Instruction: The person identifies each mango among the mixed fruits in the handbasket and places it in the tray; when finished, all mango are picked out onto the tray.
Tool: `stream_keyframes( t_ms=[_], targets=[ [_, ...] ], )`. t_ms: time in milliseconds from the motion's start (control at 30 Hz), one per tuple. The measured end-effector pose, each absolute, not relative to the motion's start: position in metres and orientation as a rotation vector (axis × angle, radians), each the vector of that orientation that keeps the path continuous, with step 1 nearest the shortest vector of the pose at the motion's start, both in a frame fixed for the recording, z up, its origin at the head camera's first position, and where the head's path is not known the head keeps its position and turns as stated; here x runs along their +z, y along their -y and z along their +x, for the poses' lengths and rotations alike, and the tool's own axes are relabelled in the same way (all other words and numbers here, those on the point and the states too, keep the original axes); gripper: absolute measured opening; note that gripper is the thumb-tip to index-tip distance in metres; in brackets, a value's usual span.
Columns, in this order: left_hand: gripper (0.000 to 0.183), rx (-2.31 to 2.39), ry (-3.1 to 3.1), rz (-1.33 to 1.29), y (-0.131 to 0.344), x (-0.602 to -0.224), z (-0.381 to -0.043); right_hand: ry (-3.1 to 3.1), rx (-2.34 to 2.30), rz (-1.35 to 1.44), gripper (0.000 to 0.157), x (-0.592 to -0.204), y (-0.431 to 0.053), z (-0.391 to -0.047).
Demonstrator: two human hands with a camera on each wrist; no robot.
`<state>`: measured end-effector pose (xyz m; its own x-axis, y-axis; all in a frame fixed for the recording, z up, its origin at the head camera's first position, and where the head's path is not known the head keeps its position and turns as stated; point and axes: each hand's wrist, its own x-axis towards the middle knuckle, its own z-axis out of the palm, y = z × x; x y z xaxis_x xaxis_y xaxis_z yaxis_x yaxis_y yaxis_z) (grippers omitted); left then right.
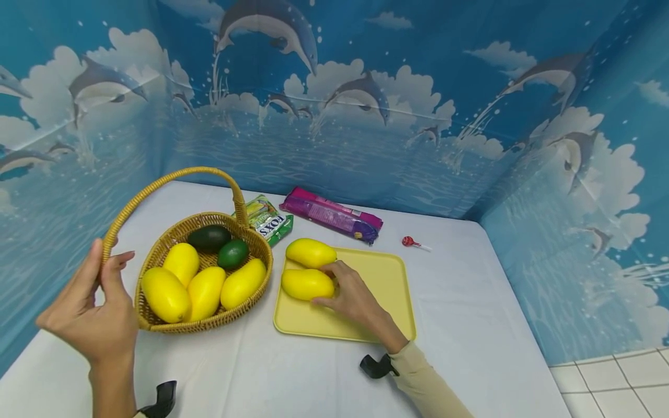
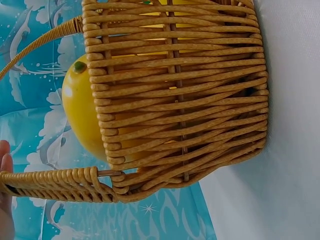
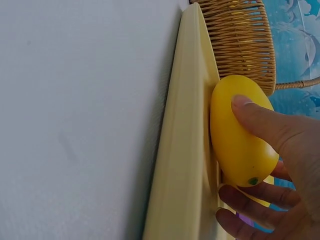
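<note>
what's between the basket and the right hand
In the head view, a strip of white tablecloth, the left side of the yellow tray and, on it, the nearer mango, which the right hand grips.

Your left hand [image 1: 99, 316] grips the handle [image 1: 198, 170] of the upright wicker basket [image 1: 209, 326] near the table's [image 1: 460, 278] left edge; your right hand [image 1: 355, 296] holds a glossy yellow mango [image 1: 305, 284] by the tray's [image 1: 378, 273] left edge.

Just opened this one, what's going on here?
A person's left hand holds the handle of a wicker basket with four yellow mangoes and two dark green fruits in it. Their right hand grips the nearer mango of two on a yellow tray. Farther back lie two packets and a lollipop.
</note>
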<state>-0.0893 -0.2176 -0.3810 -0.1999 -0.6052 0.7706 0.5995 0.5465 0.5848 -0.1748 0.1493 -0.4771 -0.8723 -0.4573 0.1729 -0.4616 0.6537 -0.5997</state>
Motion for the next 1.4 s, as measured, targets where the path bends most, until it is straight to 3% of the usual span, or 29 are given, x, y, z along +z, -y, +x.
stream_keyframes(
  t_ms=[867, 1133, 1400],
  targets=[
    [0.025, -1.090, 1.419, 0.010, 0.215, -0.379, -0.088, 2.857, 0.881, 0.798, 0.076, -0.472, -0.150, -0.169],
    [0.024, -1.097, 1.398, -0.011, 0.212, -0.378, -0.091, 2.807, 0.748, 0.767, 0.088, -0.445, -0.161, -0.163],
    [0.023, -1.084, 1.428, 0.012, 0.208, -0.371, -0.086, 2.733, 0.864, 1.062, 0.085, -0.403, -0.138, -0.161]
  ],
)
